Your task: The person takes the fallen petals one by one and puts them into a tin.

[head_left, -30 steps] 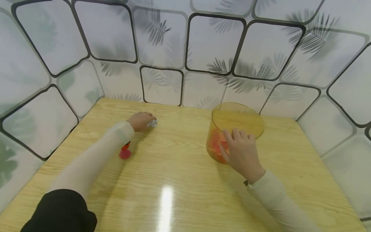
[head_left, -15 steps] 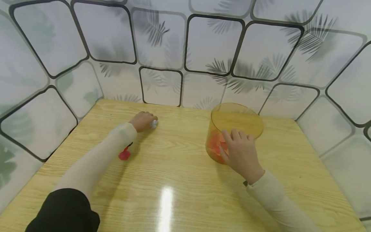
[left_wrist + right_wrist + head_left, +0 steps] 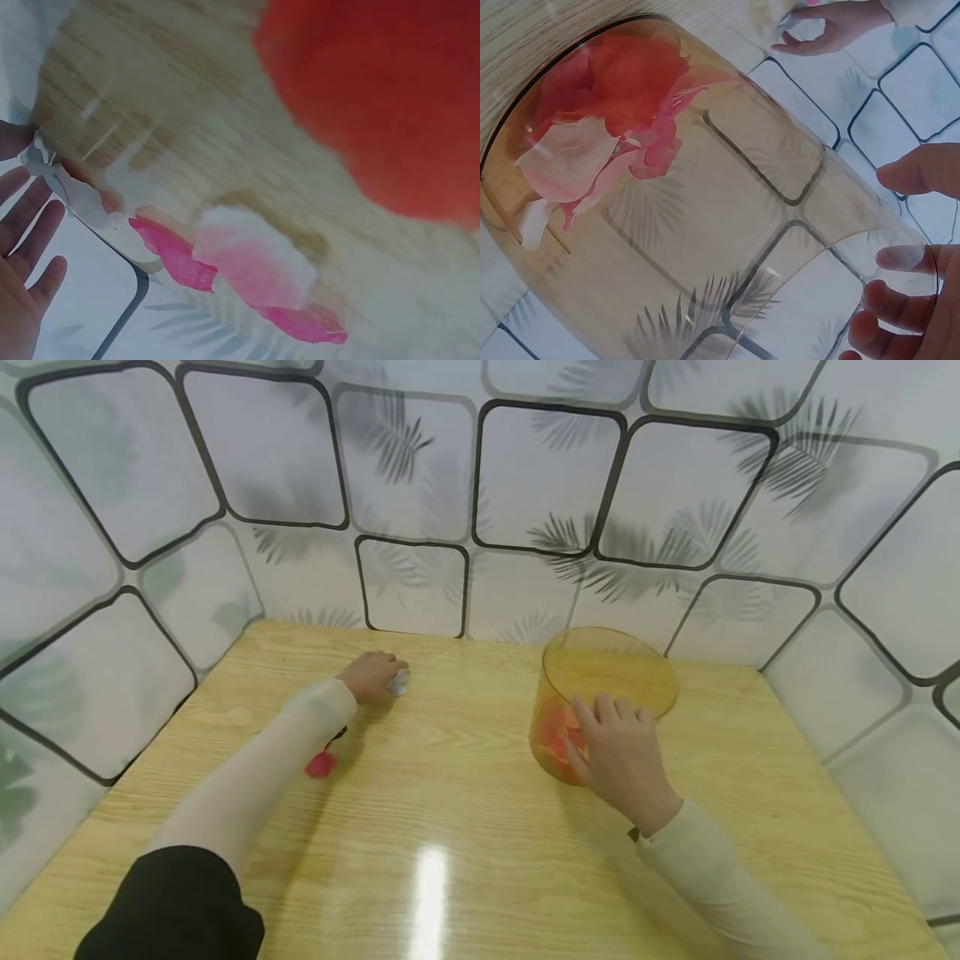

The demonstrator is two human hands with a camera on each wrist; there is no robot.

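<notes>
My left hand [image 3: 371, 677] is at the far left of the table, its thumb and index finger pinching a crumpled white petal [image 3: 82, 196]; the other fingers are spread. Near it in the left wrist view lie a pink-and-white petal [image 3: 255, 259] and a bright pink petal [image 3: 176, 255]. A red petal [image 3: 382, 97] looms large and blurred there. My right hand [image 3: 626, 760] holds the rim of a transparent amber container [image 3: 551, 693], fingers bent over the edge. Inside, red, pink and pale petals [image 3: 622, 82] are heaped at the bottom.
A pinkish-red petal [image 3: 321, 765] lies on the wooden table [image 3: 450, 793] beside the left forearm, which hides part of what is there. Patterned white walls [image 3: 420, 585] close off the table's back and sides.
My left hand has shifted slightly right with the white petal turning in its fingers. The left sleeve now covers more of the red bits beside it. My right hand and the container stay put.
</notes>
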